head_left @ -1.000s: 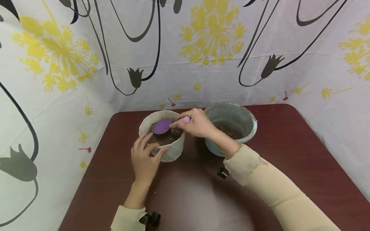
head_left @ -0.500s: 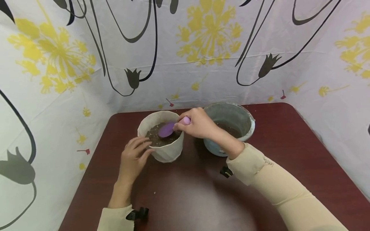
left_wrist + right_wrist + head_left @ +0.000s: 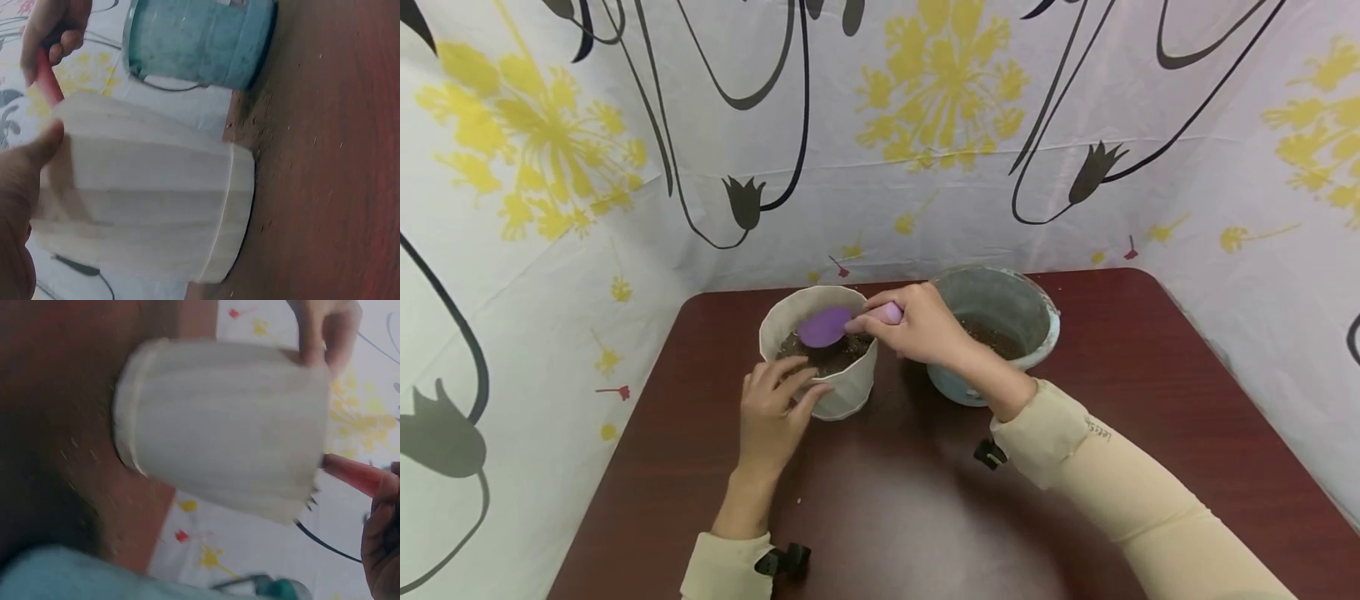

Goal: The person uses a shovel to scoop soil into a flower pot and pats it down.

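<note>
A white flower pot with fluted sides holds dark soil. My left hand grips its near left rim, thumb outside and fingers over the edge; in the left wrist view the thumb lies against the pot's wall. My right hand grips the pinkish handle of a small purple trowel. Its rounded, spoon-like blade is over the soil, inside the pot's rim. The right wrist view shows the pot from the side, with the blade hidden behind its wall.
Right of the pot stands a blue-green bucket with some soil inside, partly behind my right forearm. Both stand on a dark red table. Crumbs of soil lie between them. A patterned sheet hangs behind.
Half a second ago the trowel's blade was lower at the soil; now it is raised and further left. My left hand shifted outward left, then came back over the rim.
</note>
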Tool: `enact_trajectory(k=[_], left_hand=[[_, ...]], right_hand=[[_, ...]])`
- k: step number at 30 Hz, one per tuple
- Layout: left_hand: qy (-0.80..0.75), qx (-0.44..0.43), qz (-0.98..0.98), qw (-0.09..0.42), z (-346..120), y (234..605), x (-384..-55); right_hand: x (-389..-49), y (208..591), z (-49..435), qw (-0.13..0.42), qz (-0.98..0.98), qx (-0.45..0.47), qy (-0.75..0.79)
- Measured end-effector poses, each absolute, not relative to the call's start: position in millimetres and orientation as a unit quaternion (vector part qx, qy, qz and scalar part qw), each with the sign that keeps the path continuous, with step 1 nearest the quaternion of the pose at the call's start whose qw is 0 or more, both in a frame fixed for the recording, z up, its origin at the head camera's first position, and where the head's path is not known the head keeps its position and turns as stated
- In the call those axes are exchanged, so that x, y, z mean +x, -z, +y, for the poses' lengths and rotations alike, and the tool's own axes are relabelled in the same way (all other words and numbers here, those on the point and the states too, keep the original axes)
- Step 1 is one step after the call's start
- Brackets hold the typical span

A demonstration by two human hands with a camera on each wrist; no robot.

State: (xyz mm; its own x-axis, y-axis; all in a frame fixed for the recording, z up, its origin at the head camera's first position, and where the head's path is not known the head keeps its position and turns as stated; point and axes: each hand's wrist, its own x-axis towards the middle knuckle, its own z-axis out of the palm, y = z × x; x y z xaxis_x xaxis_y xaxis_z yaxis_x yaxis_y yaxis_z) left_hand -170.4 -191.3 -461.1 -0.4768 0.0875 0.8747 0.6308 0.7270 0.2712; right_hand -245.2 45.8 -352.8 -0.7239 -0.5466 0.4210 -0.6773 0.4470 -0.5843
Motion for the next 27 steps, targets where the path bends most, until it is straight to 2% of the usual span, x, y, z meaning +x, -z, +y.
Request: enact_trajectory(k=[4, 8, 11, 14, 19, 25, 27], left_hand=[[0.3, -0.228, -0.812, 0.446, -205.1, 457.7, -169.9], [0.319, -0.242, -0.804, 0.439, -210.3, 455.7, -171.3], [0.331, -0.235, -0.794, 0.452, -204.8, 457.5, -172.4], [0.342, -0.211, -0.785, 0.471, -194.5, 461.1, -173.7], [0.357, -0.189, -0.782, 0.475, -173.5, 465.4, -177.3], [0.315, -0.21, -0.803, 0.461, -188.2, 468.2, -172.2], [0.309, -0.221, -0.805, 0.455, -199.1, 467.7, -169.8]], right_hand=[[-242.9, 364.8, 42.6, 0.057, -0.85, 0.346, -0.394], [-242.4, 366.7, 39.9, 0.089, -0.863, 0.358, -0.345], [-242.5, 364.8, 36.1, 0.089, -0.863, 0.366, -0.337], [-242.6, 362.2, 35.9, 0.086, -0.859, 0.355, -0.359], [-242.9, 360.9, 39.0, 0.114, -0.862, 0.314, -0.383], [-243.6, 366.1, 41.4, 0.044, -0.867, 0.345, -0.357], [-243.0, 363.6, 43.2, 0.052, -0.858, 0.363, -0.36]])
